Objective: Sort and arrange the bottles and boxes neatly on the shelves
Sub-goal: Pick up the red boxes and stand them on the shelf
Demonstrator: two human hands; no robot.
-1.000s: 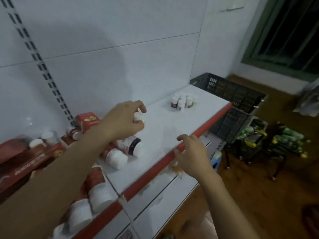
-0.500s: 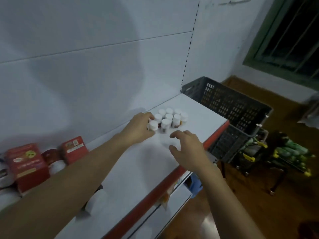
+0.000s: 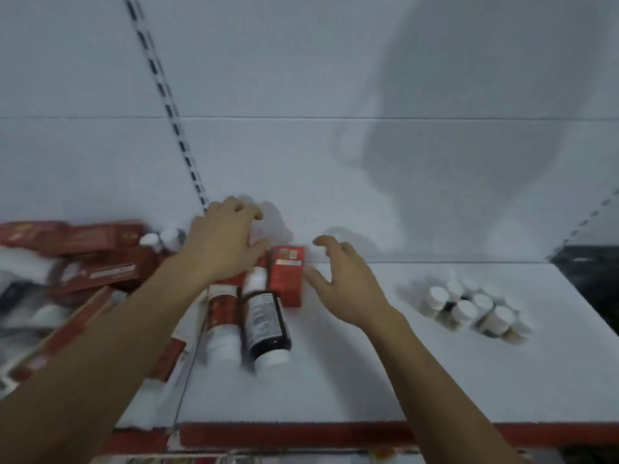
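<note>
Red box [image 3: 286, 276] stands upright near the back of the white shelf [image 3: 335, 380], between the two hands. The right hand [image 3: 345, 283] hovers just beside its right face, fingers spread and curved, holding nothing; whether the thumb touches the box is unclear. The left hand [image 3: 221, 246] arches over the things behind and left of the box, fingers bent down, and hides what lies under it, so its hold cannot be judged. In front lie a dark bottle [image 3: 266, 324] and a red-labelled bottle [image 3: 222, 323], side by side, caps towards the camera. Blurred red boxes [image 3: 83, 259] are heaped at left, partly covered by the forearm. Small white-capped bottles [image 3: 469, 309] cluster well to the right.
</note>
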